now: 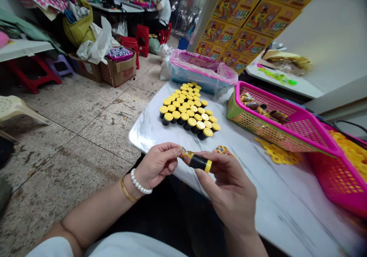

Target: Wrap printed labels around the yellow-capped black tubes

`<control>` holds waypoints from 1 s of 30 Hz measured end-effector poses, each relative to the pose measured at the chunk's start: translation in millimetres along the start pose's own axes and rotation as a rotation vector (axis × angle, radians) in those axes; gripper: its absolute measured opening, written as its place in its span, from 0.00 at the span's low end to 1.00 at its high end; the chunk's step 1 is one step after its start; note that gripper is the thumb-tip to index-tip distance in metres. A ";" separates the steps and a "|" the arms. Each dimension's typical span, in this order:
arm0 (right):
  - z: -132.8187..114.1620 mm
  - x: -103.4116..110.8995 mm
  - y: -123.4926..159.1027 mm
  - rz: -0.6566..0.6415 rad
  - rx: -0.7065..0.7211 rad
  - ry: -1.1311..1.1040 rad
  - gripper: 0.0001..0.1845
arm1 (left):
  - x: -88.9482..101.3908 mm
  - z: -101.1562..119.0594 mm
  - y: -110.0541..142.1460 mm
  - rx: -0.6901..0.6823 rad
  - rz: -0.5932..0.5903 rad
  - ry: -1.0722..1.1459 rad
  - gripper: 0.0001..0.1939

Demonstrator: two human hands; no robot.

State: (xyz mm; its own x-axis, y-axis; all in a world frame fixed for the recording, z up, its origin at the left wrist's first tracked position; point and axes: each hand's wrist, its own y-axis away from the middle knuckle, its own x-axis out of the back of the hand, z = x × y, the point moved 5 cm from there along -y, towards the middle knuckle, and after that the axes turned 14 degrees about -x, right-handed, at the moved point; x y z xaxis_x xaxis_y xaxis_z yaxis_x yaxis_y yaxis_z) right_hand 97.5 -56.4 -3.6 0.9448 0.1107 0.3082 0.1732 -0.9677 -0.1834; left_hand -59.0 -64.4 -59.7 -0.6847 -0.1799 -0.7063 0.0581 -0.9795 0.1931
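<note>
In the head view, the right grip (233,184) was closed around a small black container (198,163), which lay on its side in the air above the near edge of the marble-patterned tabletop (243,165). Its yellow cap (208,166) pointed to the wearer's right. The left grip (160,163) was narrow, thumb and fingers pinching a colourful patterned strip (186,155) at the container's other end (a white bead bracelet (139,182) and a gold bangle (127,190) circled that wrist).

Beyond the hands, many upright black containers with yellow lids (187,109) stood packed closely together. A checkered sheet (223,150) lay just behind the right fingers, partly hidden by them. To the right, a pink-and-green basket (266,125) held wrapped, shiny pieces (263,109), and loose yellow rings (276,152) lay beside it. A deep pink basket (335,176) at the far right contained more yellow pieces (351,148).

At the back edge sat a blue-and-pink basket (200,75) draped in clear plastic, with printed yellow cartons (232,27) stacked behind it. Farther off, a person in a white top (164,10) sat at another table near red stools (142,39).
</note>
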 end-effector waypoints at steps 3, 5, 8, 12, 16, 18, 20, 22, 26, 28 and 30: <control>-4.8 9.6 -2.1 0.027 0.085 -0.036 0.17 | 2.4 11.1 5.7 -0.161 0.032 -0.120 0.24; -10.2 16.4 -6.3 0.000 0.131 -0.025 0.19 | -6.0 19.0 4.4 -0.215 -0.083 -0.206 0.29; -22.2 29.5 -20.6 -0.075 0.212 0.062 0.21 | -33.1 27.1 -9.0 -0.191 -0.373 -0.294 0.27; -44.7 58.5 -51.7 -0.040 0.430 0.303 0.25 | -80.5 40.5 -45.3 -0.191 -0.612 -0.361 0.18; -54.1 85.2 -79.9 0.046 0.605 0.437 0.26 | -123.3 44.5 -78.3 -0.209 -0.736 -0.439 0.16; -45.3 92.1 -88.5 0.069 0.601 0.440 0.24 | -131.2 37.8 -89.2 -0.197 -0.749 -0.453 0.18; -28.8 92.5 -90.9 0.063 0.576 0.431 0.21 | -128.3 26.1 -96.6 -0.162 -0.741 -0.471 0.19; -10.2 90.3 -88.0 0.079 0.536 0.401 0.18 | -118.7 14.5 -100.7 -0.128 -0.725 -0.520 0.20; 11.9 85.7 -78.9 0.132 0.474 0.374 0.18 | -103.5 4.1 -101.8 -0.046 -0.707 -0.554 0.28; 13.6 84.8 -78.6 0.123 0.464 0.389 0.18 | -101.0 4.2 -103.6 -0.015 -0.677 -0.576 0.28; 13.5 85.5 -80.6 0.110 0.451 0.390 0.19 | -100.3 5.3 -106.5 -0.011 -0.655 -0.629 0.26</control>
State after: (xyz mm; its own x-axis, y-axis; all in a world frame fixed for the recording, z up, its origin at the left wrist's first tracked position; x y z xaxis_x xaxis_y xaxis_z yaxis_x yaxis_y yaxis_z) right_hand 168.1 34.1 25.0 0.8070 -0.1583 0.5689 0.2615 -0.7680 -0.5846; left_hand -0.4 58.5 -5.9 -0.8531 0.4934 -0.1697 -0.4779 -0.8694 -0.1254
